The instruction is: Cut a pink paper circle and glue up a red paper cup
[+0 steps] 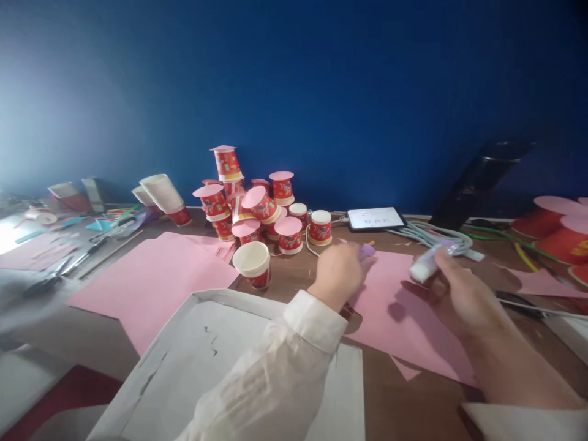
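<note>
My right hand (459, 294) is closed around a glue stick (426, 263), white with a purple end, held tilted above a pink paper sheet (404, 331). My left hand (339, 272) is curled over the same sheet's upper edge and pinches a small purple thing, probably the glue cap (367, 250). Just left of that hand an open red paper cup (253, 264) stands upright. Behind it rises a pile of red cups (257, 208), many capped with pink paper discs.
A white shallow box (202, 361) lies at the near edge. More pink sheets (156, 275) spread left, with scissors and tools (68, 263) beyond. A phone (375, 218), a bundle of cables (432, 236) and more capped red cups (560, 233) sit at the right.
</note>
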Demonstrator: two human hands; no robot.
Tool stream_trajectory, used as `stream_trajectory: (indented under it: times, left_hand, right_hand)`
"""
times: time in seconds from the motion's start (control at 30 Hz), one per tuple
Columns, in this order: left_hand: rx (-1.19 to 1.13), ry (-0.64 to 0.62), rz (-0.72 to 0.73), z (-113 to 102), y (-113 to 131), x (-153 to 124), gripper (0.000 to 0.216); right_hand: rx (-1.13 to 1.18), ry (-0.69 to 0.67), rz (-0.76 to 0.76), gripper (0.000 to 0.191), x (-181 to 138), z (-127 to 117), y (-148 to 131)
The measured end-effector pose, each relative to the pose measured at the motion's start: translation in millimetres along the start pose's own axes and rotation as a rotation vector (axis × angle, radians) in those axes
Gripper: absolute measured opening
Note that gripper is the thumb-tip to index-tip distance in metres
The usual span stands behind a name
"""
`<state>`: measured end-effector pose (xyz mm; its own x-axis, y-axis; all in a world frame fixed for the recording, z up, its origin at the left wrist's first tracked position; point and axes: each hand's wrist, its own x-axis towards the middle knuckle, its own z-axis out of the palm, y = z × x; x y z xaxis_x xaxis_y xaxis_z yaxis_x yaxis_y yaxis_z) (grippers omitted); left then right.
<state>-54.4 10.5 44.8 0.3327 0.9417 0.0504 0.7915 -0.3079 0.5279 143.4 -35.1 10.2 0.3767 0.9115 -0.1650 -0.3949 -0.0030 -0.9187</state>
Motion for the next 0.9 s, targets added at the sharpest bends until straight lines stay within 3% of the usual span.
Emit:
stream_trajectory:
  times: [0.07, 0.17, 0.27, 0.37, 0.4, 0.5, 0.6, 0.9]
  left_hand:
    - [0.084, 0.081, -0.033, 4.2, -9.2, 0.1, 0.035]
    - [0.179, 0.055, -0.102, 10.0, -21.6, 0.4, 0.035]
    - [0.282, 0.066, -0.141, 12.1, -25.1, -0.5, 0.043]
    - [0.306, 0.127, -0.047, 7.8, -21.1, -6.3, 0.042]
    - [0.282, 0.088, 0.023, 5.6, -19.2, -9.3, 0.038]
    - [0.193, -0.219, 0.249, 0.5, -14.6, -19.4, 0.029]
    - [0.271, -0.407, 0.272, -0.2, -13.5, -27.3, 0.019]
    - [0.309, -0.372, 0.263, 5.8, -20.3, -34.7, 0.009]
  right_hand:
    - [-0.042, -0.122, 0.168, 0.048, -4.9, -4.3, -0.2]
    - [-0.121, -0.253, 0.36, 0.04, -9.6, -16.0, -4.8]
    - [-0.164, -0.332, 0.412, 0.035, -12.1, -22.8, -7.2]
    - [-0.171, -0.336, 0.391, 0.038, -13.3, -21.6, -7.4]
    - [-0.173, -0.346, 0.386, 0.039, -13.5, -20.3, -7.5]
    - [-0.169, -0.391, 0.378, 0.038, -14.7, -16.5, -7.9]
    - [-0.154, -0.379, 0.377, 0.035, -17.0, -14.3, -5.9]
    - [-0.152, -0.304, 0.379, 0.037, -19.9, -13.0, -0.9]
